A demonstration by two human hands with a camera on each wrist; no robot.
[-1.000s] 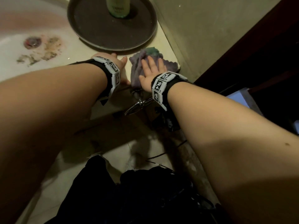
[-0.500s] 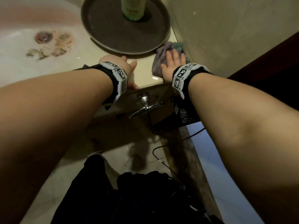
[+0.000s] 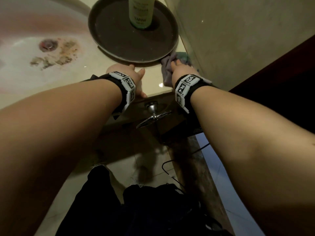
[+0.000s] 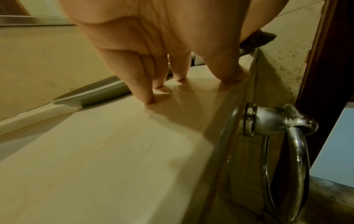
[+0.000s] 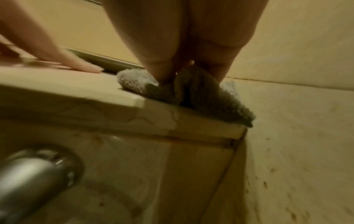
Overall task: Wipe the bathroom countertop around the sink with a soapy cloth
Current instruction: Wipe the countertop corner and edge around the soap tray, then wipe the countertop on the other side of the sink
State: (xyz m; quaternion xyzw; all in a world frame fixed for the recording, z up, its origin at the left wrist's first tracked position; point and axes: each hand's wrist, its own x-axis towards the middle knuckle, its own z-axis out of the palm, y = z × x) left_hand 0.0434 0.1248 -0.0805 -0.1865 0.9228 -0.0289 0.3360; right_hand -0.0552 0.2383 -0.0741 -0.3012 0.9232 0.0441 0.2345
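Note:
A purple-grey cloth (image 3: 166,68) with a green patch lies bunched on the beige countertop (image 3: 154,79), in the corner between the round tray and the right wall. My right hand (image 3: 177,68) presses down on it, fingers pointing away from me; in the right wrist view the cloth (image 5: 193,92) humps up between the fingertips (image 5: 162,78) at the counter's front edge. My left hand (image 3: 134,76) rests on the bare countertop beside it, its straight fingertips (image 4: 147,99) on the surface (image 4: 107,151) just short of the tray. The sink basin (image 3: 22,53) lies to the left.
A dark round tray (image 3: 109,29) carries a green bottle (image 3: 141,11) behind both hands. Brown grime spreads beside the drain (image 3: 48,45). A chrome towel ring (image 3: 153,114) hangs below the counter's front edge. The wall (image 3: 238,40) closes the right side.
My right hand has slid the cloth to the right and back, from the counter's front toward the corner by the wall and tray. The left hand has stayed planted on the counter.

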